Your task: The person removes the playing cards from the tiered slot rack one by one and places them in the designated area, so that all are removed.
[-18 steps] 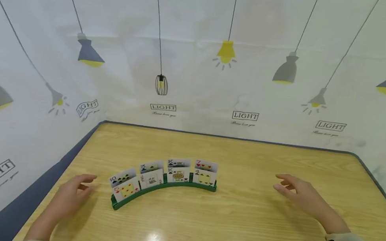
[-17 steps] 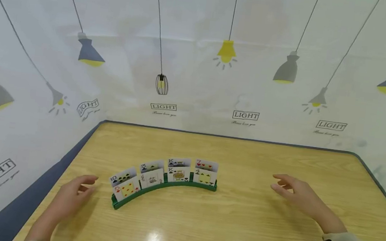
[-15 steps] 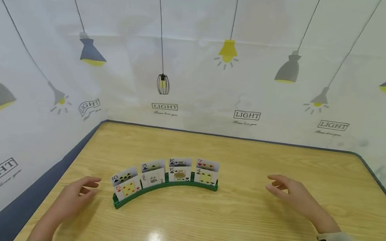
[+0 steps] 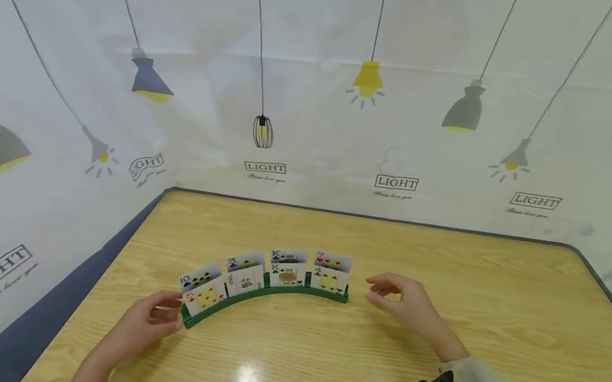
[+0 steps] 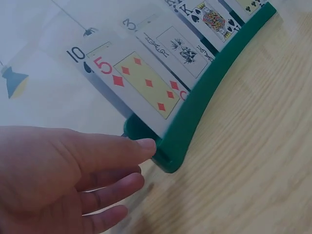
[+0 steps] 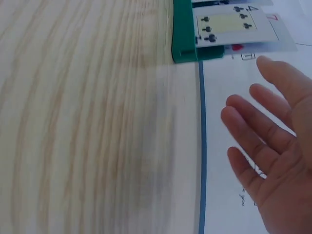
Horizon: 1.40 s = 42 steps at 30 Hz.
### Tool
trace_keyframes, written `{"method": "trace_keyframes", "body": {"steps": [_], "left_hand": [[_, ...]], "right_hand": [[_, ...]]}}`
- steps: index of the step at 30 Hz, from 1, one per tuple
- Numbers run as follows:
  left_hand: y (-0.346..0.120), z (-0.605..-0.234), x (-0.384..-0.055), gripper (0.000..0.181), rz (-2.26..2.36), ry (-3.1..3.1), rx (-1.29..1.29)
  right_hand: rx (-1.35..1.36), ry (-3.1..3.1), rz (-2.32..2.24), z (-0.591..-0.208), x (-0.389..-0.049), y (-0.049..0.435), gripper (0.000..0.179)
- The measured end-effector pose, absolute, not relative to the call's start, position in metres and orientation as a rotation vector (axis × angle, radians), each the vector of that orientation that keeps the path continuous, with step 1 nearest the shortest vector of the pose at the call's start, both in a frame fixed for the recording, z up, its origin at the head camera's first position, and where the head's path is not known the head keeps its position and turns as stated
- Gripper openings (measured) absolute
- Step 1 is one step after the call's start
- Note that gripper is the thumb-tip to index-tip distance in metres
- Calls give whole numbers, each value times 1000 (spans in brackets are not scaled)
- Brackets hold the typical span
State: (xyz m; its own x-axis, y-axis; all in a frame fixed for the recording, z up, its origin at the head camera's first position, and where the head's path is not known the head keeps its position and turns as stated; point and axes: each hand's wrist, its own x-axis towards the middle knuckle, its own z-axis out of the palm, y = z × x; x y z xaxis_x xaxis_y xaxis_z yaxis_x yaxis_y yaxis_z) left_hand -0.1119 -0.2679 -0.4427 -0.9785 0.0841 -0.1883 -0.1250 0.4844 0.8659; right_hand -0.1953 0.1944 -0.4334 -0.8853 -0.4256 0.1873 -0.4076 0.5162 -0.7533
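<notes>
Apparently the rack (image 5: 202, 92) is already filled, four cards (image 4: 205, 297) in front and four behind, but not yet gripped, lying right at the parted fingers of the left hand (image 4: 137, 326) (touch unclear) and near the right hand (image 4: 409, 305), fingers also apart.

The apparently wooden table (image 4: 321, 356) bears a curved green rack (image 4: 265, 291).

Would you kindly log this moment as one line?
left hand: at left end of green holder, contact unclear; right hand: beside right end, not touching; playing cards: standing in holder
</notes>
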Motion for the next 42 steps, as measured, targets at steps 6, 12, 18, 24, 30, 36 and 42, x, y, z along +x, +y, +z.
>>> {"method": "trace_keyframes", "body": {"steps": [6, 12, 18, 24, 30, 36, 42], "left_hand": [[-258, -449, -113, 53, 1495, 2567, -130], [-252, -450, -115, 45, 1467, 2595, -142], [-250, -449, -114, 43, 1455, 2590, -158], [-250, -449, -114, 42, 1460, 2592, -149], [-249, -450, -114, 43, 1490, 2568, -142], [-249, -451, -113, 41, 1492, 2568, -170], [-249, -450, -113, 40, 1509, 2564, -180]], "right_hand": [[-749, 2668, -1427, -433, -200, 176, 31], [-719, 2645, -1442, -432, -201, 169, 26], [-705, 2635, -1436, -432, -202, 164, 21], [-718, 2650, -1396, -433, -205, 159, 19], [-680, 2666, -1382, -435, -206, 155, 14], [-674, 2657, -1393, -437, -206, 153, 14], [-659, 2663, -1398, -435, -205, 150, 13]]}}
